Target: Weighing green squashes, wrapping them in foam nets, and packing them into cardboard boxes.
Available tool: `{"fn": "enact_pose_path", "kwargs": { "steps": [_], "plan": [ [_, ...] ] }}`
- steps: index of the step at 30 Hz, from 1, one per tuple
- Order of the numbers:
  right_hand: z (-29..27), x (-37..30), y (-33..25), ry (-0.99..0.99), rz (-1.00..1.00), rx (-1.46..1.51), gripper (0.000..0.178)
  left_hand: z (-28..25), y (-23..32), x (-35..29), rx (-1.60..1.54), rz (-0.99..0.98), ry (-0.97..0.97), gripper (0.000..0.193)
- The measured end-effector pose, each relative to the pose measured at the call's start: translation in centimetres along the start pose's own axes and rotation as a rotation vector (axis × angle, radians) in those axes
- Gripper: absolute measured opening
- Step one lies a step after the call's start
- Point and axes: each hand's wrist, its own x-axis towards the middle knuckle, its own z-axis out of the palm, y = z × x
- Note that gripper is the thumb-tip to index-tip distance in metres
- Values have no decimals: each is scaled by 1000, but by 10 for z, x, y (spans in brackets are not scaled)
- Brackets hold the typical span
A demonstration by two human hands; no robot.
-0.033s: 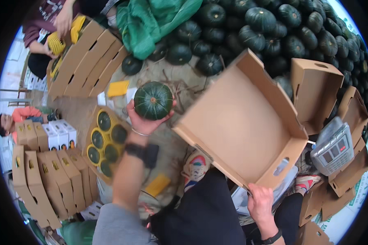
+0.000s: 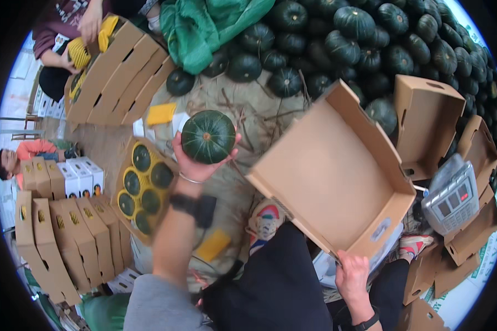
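My left hand (image 2: 196,165) cups a round dark green squash (image 2: 208,137) from below, its stem end facing up toward me. Between my legs and the scale, a shallow brown cardboard box (image 2: 331,171) is tilted up, its inside bare. My right hand (image 2: 352,274) grips that box by its near corner, with the fingers partly behind the wall. Left of my left forearm stands another cardboard box (image 2: 128,228) holding several squashes (image 2: 149,201) in yellow foam nets.
A big heap of squashes (image 2: 353,25) fills the far right, beside a green sheet (image 2: 196,33). A digital scale (image 2: 453,201) stands right, among cardboard boxes (image 2: 425,129). Stacked boxes (image 2: 66,243) line the left. Far left, a co-worker's hand (image 2: 66,60) holds a netted squash.
The cardboard box in my right hand has tipped slightly, its far edge shifting right and down. My left hand keeps the squash in almost the same place.
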Motion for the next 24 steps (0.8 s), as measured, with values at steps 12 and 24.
{"fn": "enact_pose_path", "kwargs": {
  "steps": [12,24],
  "plan": [
    [-18,-41,-36,158,473,1636,85,111,-122,-56,1070,-233,-461,65],
    [36,28,90,711,812,1640,54,-87,19,14,2722,-271,653,91]
  ]
}}
